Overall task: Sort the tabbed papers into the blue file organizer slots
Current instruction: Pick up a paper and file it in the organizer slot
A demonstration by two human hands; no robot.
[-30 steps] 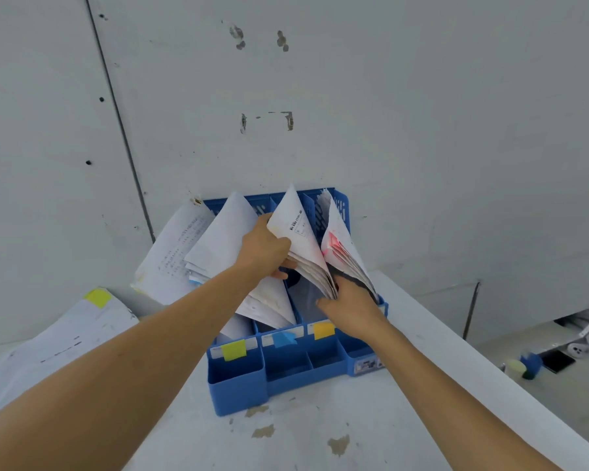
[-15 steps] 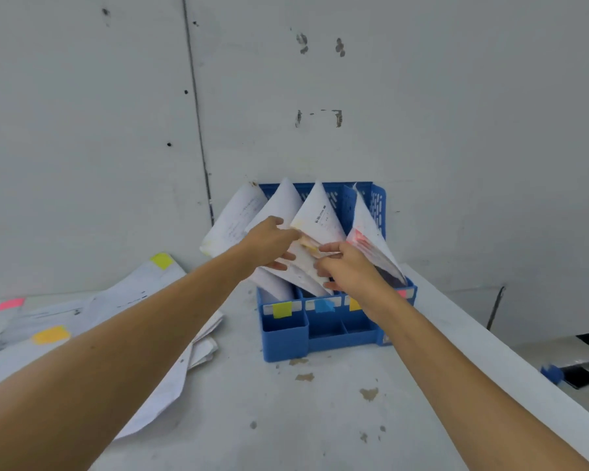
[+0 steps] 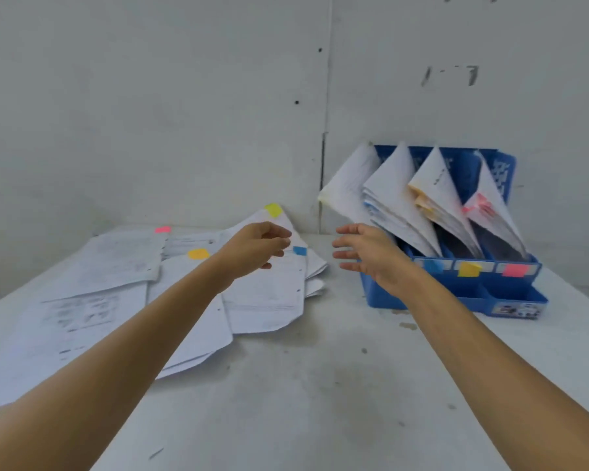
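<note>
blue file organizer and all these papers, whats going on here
A person is sorting tabbed papers into the blue file organizer, which stands by the wall with four bundles leaning in its slots. Both hands are empty: the left hand hovers, loosely curled, over the loose pile of papers on the table, near a blue-tabbed sheet; the right hand is spread open beside the organizer. Many tabbed sheets are not yet filed.

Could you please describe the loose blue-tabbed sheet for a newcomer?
On the white table, a loose pile of papers lies left of the blue file organizer. The sheet sits at the pile's right edge, the only one there bearing a blue tab.
</note>
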